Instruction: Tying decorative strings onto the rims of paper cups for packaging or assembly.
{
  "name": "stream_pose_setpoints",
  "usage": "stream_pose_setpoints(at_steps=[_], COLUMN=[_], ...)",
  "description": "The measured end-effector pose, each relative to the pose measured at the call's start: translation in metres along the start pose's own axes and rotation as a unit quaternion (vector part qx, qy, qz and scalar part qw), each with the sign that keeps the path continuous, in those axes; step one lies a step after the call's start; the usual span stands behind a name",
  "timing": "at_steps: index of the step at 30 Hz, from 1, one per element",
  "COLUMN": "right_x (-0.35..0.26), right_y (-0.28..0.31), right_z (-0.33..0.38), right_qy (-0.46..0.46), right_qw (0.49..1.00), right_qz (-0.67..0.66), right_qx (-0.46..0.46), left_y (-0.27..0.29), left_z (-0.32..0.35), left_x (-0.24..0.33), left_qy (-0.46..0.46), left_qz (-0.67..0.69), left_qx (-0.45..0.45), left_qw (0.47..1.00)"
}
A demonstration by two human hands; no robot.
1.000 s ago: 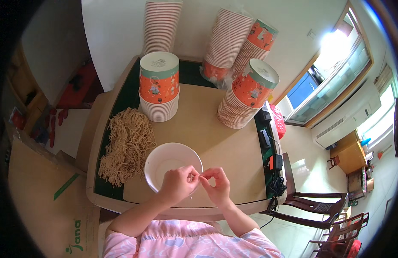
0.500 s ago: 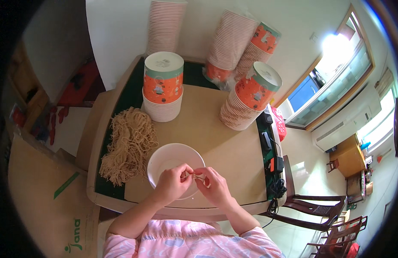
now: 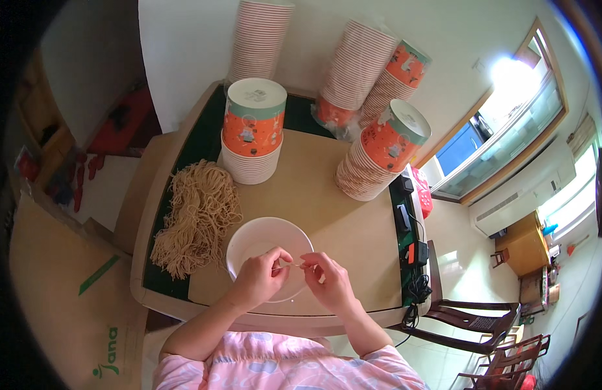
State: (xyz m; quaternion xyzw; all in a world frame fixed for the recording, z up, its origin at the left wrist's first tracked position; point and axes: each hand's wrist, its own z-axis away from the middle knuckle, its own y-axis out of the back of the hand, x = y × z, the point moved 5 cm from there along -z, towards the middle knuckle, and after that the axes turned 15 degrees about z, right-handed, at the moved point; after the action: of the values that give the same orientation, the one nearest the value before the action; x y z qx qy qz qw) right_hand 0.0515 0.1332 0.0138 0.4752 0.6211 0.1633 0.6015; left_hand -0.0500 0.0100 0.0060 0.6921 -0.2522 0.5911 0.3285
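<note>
Both my hands meet over a white paper bucket [image 3: 243, 235] near the table's front edge. My left hand [image 3: 260, 276] pinches a short length of thin tan string [image 3: 289, 264], thumb against fingertips. The other end is in the pinched fingers of my right hand [image 3: 328, 281], so the string spans the small gap between them. To the left of the bucket lies a large loose bundle of tan string [image 3: 195, 218]. The bucket's inside is partly covered by my hands and looks white.
Upside-down stacks of orange and green paper buckets stand at back left [image 3: 255, 130] and back right [image 3: 387, 149]. Behind them rise plastic-wrapped stacks [image 3: 356, 65]. Black adapters and cables [image 3: 418, 255] run along the right table edge. A large cardboard box [image 3: 66, 286] is at left, a dark chair [image 3: 476, 315] at right.
My hands have drawn slightly apart, with the right hand moving a little to the right, so more of the string shows between them. The whole view has shifted slightly.
</note>
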Motion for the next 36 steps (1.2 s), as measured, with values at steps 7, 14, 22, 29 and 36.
stream_pose_setpoints(at_steps=[7,14,22,29,36], right_x=[0.007,0.009,0.012,0.013,0.013], right_y=[-0.001,-0.001,-0.003,-0.003,-0.002], right_z=[0.003,0.005,0.006,0.006,0.007], right_qy=[-0.009,-0.029,-0.033,-0.029,-0.033], right_qw=[0.999,0.999,0.997,0.997,0.997], right_qz=[-0.036,-0.04,-0.063,-0.072,-0.075], right_qx=[0.021,0.007,-0.006,-0.001,-0.009], left_y=[-0.014,-0.025,-0.027,-0.027,-0.027], left_z=[-0.002,-0.006,-0.008,-0.009,-0.009], left_x=[0.01,0.01,0.011,0.013,0.008], left_qy=[-0.094,-0.149,-0.148,-0.106,-0.116], left_qz=[-0.016,-0.058,-0.069,-0.042,-0.01], left_qx=[-0.027,-0.021,-0.021,-0.03,-0.025], left_qw=[0.995,0.987,0.986,0.993,0.993])
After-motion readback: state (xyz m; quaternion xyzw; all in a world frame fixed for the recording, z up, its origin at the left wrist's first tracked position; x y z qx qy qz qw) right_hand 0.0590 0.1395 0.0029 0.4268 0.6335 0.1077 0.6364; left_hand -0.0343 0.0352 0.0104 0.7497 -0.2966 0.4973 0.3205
